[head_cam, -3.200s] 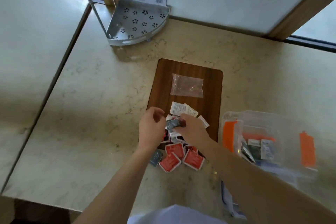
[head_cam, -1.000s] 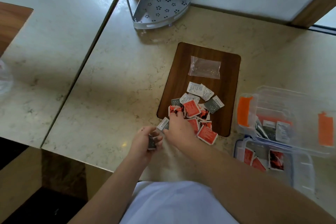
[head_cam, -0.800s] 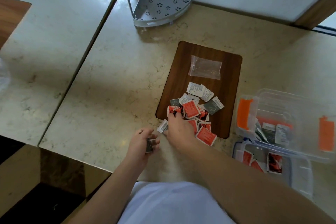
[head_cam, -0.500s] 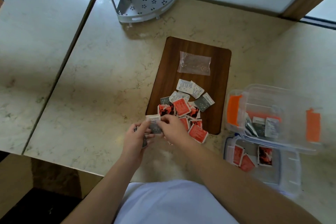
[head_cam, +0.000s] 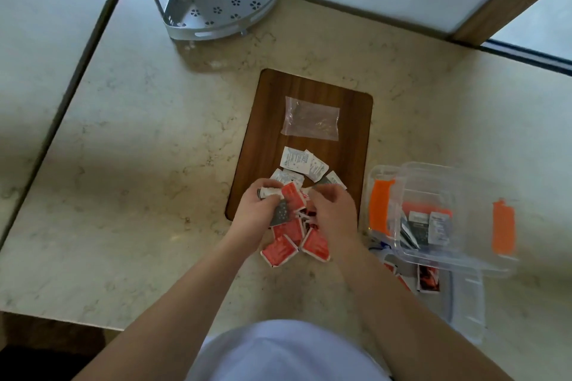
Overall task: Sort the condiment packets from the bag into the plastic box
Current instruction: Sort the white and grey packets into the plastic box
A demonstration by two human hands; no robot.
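Observation:
A pile of red, white and grey condiment packets (head_cam: 289, 237) lies at the near end of a dark wooden board (head_cam: 312, 93). An empty clear bag (head_cam: 311, 116) rests flat further up the board. My left hand (head_cam: 255, 215) is closed on a small stack of grey packets (head_cam: 280, 213), with a red one against its fingertips. My right hand (head_cam: 332, 213) reaches into the pile, fingers bent over the packets; what they hold is hidden. The clear plastic box (head_cam: 439, 185) with orange latches sits to the right, with grey and white packets inside.
A second clear box (head_cam: 464, 297) holding red packets sits nearer me, below the first. A grey metal corner shelf (head_cam: 223, 0) stands at the back against the wall. The marble counter (head_cam: 139, 164) meets another counter at a seam on the left.
Both hands moved up from the counter's near edge onto the pile. The left hand has taken another grey packet into its stack. The camera view shifted.

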